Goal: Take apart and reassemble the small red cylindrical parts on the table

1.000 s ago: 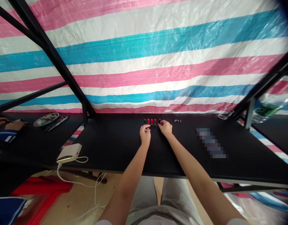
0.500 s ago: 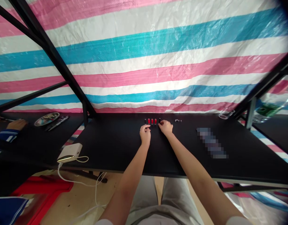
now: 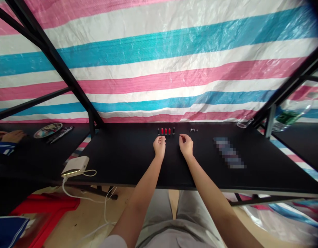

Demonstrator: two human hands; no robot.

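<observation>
Small black and red cylinders stand in a short row near the back of the black table (image 3: 128, 148). Three red cylinders (image 3: 166, 131) are in the middle, a black cylinder (image 3: 158, 131) at the left end and another black cylinder (image 3: 174, 130) at the right end. Just in front of the row's left part is my left hand (image 3: 159, 146), its fingers loosely bent and apart; I make out nothing held. My right hand (image 3: 186, 145) hovers right of the row with curved fingers and a gap at the thumb. Several small shiny metal pieces (image 3: 193, 130) lie beyond it.
A blurred-out flat object (image 3: 229, 152) lies on the right. A clear cup (image 3: 245, 122) and a plastic bottle (image 3: 287, 120) are farther back. At left are a white device with a cable (image 3: 75, 166), a metal dish (image 3: 48, 130), pens (image 3: 61, 134) and another person's hands (image 3: 12, 136).
My right hand has let go of the black cylinder at the right end and drawn back to the right. That cylinder stays standing. My left hand has hardly moved.
</observation>
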